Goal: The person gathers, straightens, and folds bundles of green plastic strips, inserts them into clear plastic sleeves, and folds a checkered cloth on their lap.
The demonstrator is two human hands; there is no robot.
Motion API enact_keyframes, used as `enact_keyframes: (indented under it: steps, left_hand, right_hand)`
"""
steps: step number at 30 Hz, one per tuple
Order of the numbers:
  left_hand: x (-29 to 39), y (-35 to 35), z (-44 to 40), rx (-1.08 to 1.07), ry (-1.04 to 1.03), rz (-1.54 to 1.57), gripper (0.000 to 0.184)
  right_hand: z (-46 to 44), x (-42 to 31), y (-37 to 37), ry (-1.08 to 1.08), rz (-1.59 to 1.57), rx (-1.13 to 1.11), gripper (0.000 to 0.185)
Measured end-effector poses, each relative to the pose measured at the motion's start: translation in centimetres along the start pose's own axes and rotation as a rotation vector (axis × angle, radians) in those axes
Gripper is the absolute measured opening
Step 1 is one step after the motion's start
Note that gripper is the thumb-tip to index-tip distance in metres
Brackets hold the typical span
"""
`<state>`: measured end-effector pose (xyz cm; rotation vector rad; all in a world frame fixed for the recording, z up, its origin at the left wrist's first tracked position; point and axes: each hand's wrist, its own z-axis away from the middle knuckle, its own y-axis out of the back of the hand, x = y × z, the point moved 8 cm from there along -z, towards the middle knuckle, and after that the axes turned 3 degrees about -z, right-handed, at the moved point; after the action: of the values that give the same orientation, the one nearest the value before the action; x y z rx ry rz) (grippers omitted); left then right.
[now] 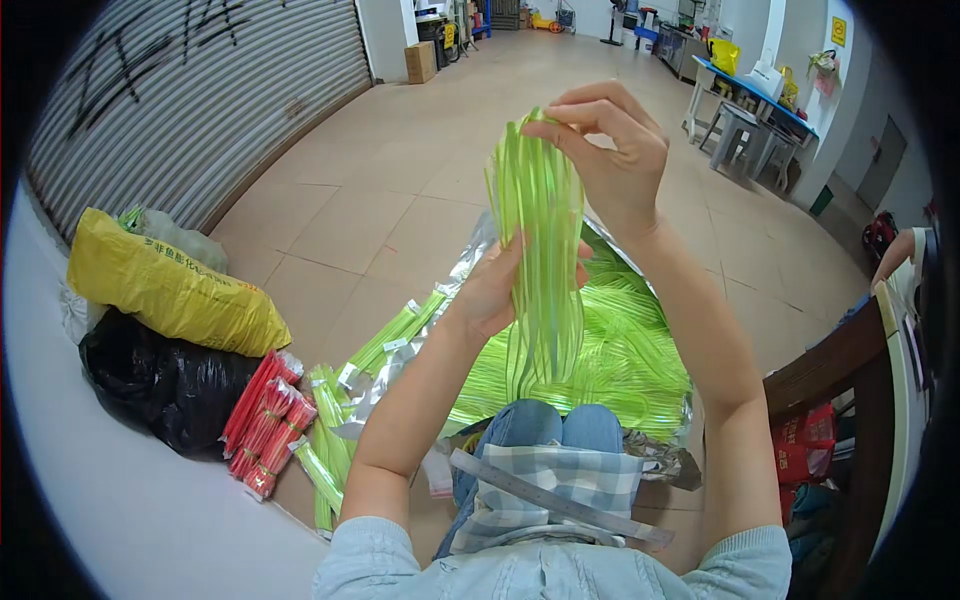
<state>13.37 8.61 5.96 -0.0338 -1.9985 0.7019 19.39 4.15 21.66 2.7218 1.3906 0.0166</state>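
Over the green pile (625, 345), the right hand (612, 140) pinches the top of a bunch of green strips (545, 210). The left hand (495, 290) holds the same bunch around its middle, and the loose ends hang down in front of the pile, hiding some of it. Shiny foil (375, 410) edges the pile. At its near side are two knees (530, 422), a checked cloth (600, 470) and a ruler (550, 497). Left of the pile are green bundles (325, 435), then red bundles (270, 430), a black bag (170, 385) and a yellow sack (175, 290). Right of the pile, brown wood (835, 385) blocks part of a red bag (808, 440)
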Motion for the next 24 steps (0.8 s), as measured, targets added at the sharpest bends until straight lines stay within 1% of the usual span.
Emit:
enact_keyframes:
  steps: [2,4,5,7,8,11,13,16,19,20,22,24]
  left_hand:
    - [0.1,0.0,-0.1,0.030,-0.028,0.024,0.056]
    - [0.5,0.1,-0.3,0.044,-0.059,0.055,0.059]
    - [0.5,0.6,-0.3,0.083,-0.059,0.054,0.060]
    - [0.1,1.9,-0.2,0.162,-0.061,0.053,0.063]
    - [0.1,2.4,-0.2,0.190,-0.056,0.041,0.061]
    - [0.2,3.2,0.0,0.263,-0.058,0.048,0.055]
    - [0.5,3.0,0.2,0.293,-0.079,0.108,0.048]
    - [0.3,3.7,0.5,0.385,-0.057,-0.023,0.037]
    - [0.6,4.0,0.5,0.447,-0.077,0.053,0.028]
    - [0.8,4.4,0.5,0.458,-0.094,0.049,0.028]
    - [1.3,5.6,0.5,0.481,-0.133,0.041,0.028]
    - [2.2,5.3,0.7,0.508,-0.199,0.085,0.023]
  right_hand:
    - [0.1,1.0,0.1,-0.035,0.017,0.010,0.013]
    - [0.1,1.4,0.2,-0.090,-0.031,0.010,0.011]
    - [0.1,1.6,0.1,-0.118,-0.057,0.011,0.011]
    - [0.5,2.8,0.0,-0.322,-0.125,-0.007,0.010]
    - [0.9,3.4,-0.1,-0.425,-0.159,-0.016,0.010]
    - [1.4,4.8,-0.5,-0.627,-0.165,-0.085,0.009]
    - [1.3,5.0,-0.6,-0.590,-0.197,-0.076,0.010]
    - [1.2,5.1,-0.8,-0.574,-0.215,-0.079,0.011]
    - [1.4,5.2,-0.8,-0.554,-0.263,-0.070,0.011]
    - [1.4,5.2,-0.8,-0.542,-0.288,-0.066,0.011]
    - [1.5,5.0,-1.1,-0.602,-0.297,-0.133,0.012]
    - [1.5,4.9,-1.4,-0.658,-0.346,-0.200,0.013]
